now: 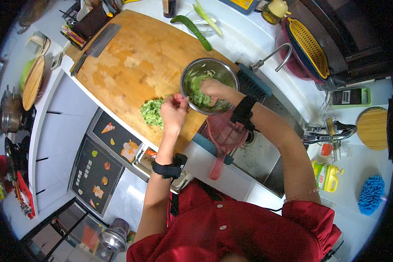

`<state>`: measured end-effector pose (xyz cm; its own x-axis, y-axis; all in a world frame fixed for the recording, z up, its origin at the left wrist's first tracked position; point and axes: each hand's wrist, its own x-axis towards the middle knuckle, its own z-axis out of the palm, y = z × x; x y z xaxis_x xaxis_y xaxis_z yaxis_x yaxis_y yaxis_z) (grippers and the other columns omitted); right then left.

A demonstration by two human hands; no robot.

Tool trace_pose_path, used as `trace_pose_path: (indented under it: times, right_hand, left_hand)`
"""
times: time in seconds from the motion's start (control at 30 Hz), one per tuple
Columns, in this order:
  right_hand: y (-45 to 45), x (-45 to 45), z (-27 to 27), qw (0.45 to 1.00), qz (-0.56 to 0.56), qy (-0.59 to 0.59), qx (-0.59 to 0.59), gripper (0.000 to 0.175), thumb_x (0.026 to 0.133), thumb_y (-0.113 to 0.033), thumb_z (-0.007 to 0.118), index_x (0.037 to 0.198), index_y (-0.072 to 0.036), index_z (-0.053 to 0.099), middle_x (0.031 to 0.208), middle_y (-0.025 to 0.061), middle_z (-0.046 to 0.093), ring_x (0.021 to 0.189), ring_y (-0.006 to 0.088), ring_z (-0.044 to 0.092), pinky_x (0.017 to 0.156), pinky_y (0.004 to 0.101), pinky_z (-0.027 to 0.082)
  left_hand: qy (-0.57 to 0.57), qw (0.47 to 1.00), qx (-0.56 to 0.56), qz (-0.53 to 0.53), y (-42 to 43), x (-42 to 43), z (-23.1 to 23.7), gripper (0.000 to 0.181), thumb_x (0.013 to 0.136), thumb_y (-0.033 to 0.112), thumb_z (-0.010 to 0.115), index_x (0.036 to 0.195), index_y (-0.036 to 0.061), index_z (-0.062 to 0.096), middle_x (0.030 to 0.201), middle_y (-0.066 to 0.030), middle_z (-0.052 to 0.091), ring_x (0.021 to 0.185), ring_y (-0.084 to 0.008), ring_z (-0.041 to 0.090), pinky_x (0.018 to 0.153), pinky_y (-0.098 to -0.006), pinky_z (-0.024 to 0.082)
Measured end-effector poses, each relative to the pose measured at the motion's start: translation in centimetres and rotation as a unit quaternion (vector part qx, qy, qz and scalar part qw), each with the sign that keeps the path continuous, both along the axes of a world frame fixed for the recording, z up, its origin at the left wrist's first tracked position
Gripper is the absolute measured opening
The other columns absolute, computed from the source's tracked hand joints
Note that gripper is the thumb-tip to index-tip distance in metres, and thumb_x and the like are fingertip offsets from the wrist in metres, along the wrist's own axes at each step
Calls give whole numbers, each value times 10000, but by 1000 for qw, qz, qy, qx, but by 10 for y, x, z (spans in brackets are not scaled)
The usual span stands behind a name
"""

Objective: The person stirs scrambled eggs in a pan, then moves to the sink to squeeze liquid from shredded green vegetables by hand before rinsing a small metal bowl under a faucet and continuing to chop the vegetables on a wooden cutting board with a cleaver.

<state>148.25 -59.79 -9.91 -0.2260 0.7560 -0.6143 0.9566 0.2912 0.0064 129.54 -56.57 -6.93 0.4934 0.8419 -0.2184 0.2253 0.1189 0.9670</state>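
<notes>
A stainless-steel bowl rests at the right end of a wooden cutting board. Green vegetable shreds and some liquid lie inside it. My right hand is down in the bowl among the shreds, knuckles up; its fingertips are hidden and slightly blurred. At the bowl's near-left rim, the thumb and fingers of my left hand pinch the edge. Beside that hand, partly covered by it, a heap of shredded green vegetable sits on the board.
A cleaver lies at the board's far left. Beyond the bowl are a whole cucumber and a scallion stalk across a glass dish. A pink strainer hangs over the sink. One faucet curves over the counter.
</notes>
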Motion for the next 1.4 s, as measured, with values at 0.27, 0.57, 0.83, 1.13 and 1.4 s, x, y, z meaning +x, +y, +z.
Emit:
trace_pose_path:
  times: [0.27,0.57,0.83,1.13,1.4]
  right_hand:
    - [-10,-18,19,595,-536,597,-49,486,826,-371,460,1205,-74,390,1197,89,409,874,247,521,713,475,451]
    - [-12,-3,-37,617,-409,672,11,298,769,-133,572,1045,-35,517,1004,48,539,896,170,519,698,298,470]
    - [-15,-4,8,411,-537,734,-58,142,761,-245,575,817,-118,546,757,15,584,707,158,545,643,361,450]
    - [-28,-11,37,200,-672,713,-24,144,792,-274,531,826,-136,557,755,9,592,688,153,555,596,339,440]
    - [-39,-4,24,164,-646,746,-16,122,796,-186,503,816,-74,549,743,42,579,632,171,548,532,311,448]
  left_hand:
    - [24,999,19,10,-1,2,11,141,745,74,628,807,-37,568,703,-60,600,619,-98,543,576,-228,443]
    - [35,995,88,-6,-4,1,9,158,744,108,635,795,-23,564,671,-82,595,577,-133,551,562,-251,445]
    - [70,938,340,-20,-5,-11,40,290,859,225,452,785,-36,555,720,-218,562,685,-376,541,627,-396,434]
    - [128,899,398,-130,1,28,61,234,815,223,462,770,16,562,779,-196,569,713,-373,547,634,-421,434]
    - [92,887,412,-189,5,48,52,128,728,63,572,853,46,596,752,-171,588,672,-314,575,596,-349,452]
